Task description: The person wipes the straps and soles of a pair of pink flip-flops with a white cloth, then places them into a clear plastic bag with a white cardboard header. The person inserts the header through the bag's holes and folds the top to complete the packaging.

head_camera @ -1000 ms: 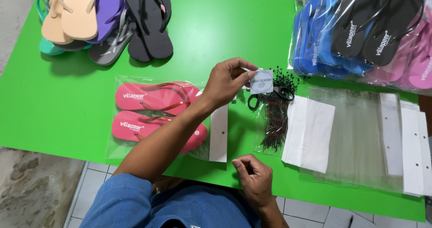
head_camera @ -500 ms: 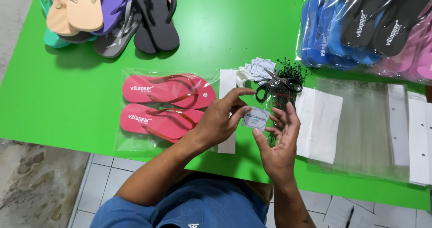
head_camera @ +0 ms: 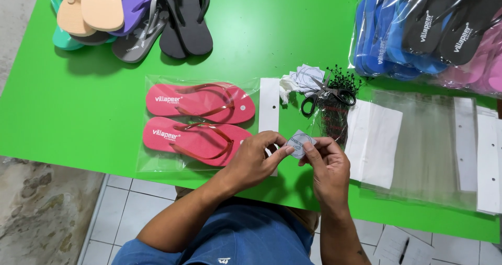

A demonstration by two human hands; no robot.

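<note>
My left hand [head_camera: 256, 158] and my right hand [head_camera: 327, 165] meet over the green table [head_camera: 94, 108], both pinching a small round white label [head_camera: 299, 142] between thumbs and fingers. Just left of them lies a clear bag [head_camera: 201, 122] holding a pair of pink flip-flops, its white header strip [head_camera: 269, 105] beside my left hand. Behind the label sit black-handled scissors [head_camera: 324, 95], a small heap of white labels [head_camera: 303, 77] and a bundle of black plastic fasteners [head_camera: 334, 116].
A stack of empty clear bags with white headers [head_camera: 423, 144] lies to the right. Bagged blue, black and pink flip-flops [head_camera: 434, 29] pile at the far right. Loose flip-flops in several colours [head_camera: 130, 14] lie at the far left. Tiled floor [head_camera: 125, 212] shows below the table's edge.
My left hand picked a label from the heap and brought it back toward me. My right hand rose from the table's edge to meet it; now both hold the label.
</note>
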